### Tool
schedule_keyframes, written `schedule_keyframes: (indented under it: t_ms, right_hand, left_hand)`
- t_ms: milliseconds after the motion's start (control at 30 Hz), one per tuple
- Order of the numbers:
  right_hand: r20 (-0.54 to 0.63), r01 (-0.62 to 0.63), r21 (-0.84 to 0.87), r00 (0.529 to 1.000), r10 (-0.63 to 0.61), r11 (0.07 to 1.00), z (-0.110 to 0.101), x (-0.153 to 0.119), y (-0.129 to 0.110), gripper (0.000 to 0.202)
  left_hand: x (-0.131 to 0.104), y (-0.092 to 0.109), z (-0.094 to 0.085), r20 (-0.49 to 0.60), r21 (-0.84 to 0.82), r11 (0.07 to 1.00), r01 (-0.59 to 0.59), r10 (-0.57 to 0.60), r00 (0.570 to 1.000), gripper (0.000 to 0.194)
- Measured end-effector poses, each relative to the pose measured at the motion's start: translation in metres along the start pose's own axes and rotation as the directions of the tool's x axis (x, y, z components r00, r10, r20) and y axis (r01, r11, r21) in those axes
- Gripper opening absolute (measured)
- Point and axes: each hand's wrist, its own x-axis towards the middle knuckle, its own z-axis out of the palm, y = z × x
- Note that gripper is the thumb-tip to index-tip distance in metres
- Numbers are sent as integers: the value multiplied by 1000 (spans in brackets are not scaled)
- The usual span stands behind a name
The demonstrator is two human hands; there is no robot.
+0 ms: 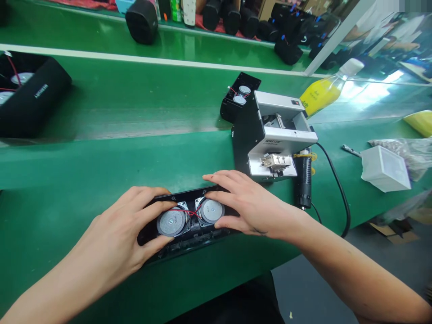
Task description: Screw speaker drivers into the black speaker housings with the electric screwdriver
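Observation:
A black speaker housing (189, 238) lies on the green table with its inside facing up. Two round grey speaker drivers sit in it, the left driver (171, 221) and the right driver (212, 210), with red and black wires between them. My left hand (135, 225) curves over the housing's left end, thumb and forefinger around the left driver. My right hand (236, 202) reaches over the right end, with its thumb and a finger at the right driver's edge and other fingers past the housing's far side.
Beyond my right hand stands a screw feeder machine (280, 135), with an electric screwdriver (303, 180) and a cable beside it. A white box (386, 168) is at right, a yellow bottle (320, 92) behind. Speaker housings (37, 99) are at left and behind the machine. A person's arms show top right.

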Motion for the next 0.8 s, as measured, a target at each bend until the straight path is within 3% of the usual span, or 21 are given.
schedule_keyframes:
  t_ms: [433, 667, 733, 800]
  right_hand:
    - [-66, 17, 95, 998, -11, 995, 9, 0, 6, 59]
    - [-48, 9, 40, 999, -7, 999, 10, 3, 7, 59]
    - [-47, 32, 28, 998, -31, 999, 4, 2, 4, 63]
    - [-117, 81, 67, 990, -73, 995, -9, -7, -2, 68]
  left_hand:
    - [7, 2, -8, -37, 22, 995, -97, 98, 994, 45]
    - [3, -4, -2, -7, 38, 998, -40, 41, 999, 50]
    - [2, -8, 0, 16, 41, 999, -4, 4, 1000, 53]
    - [0, -12, -1, 61, 36, 999, 17, -19, 998, 56]
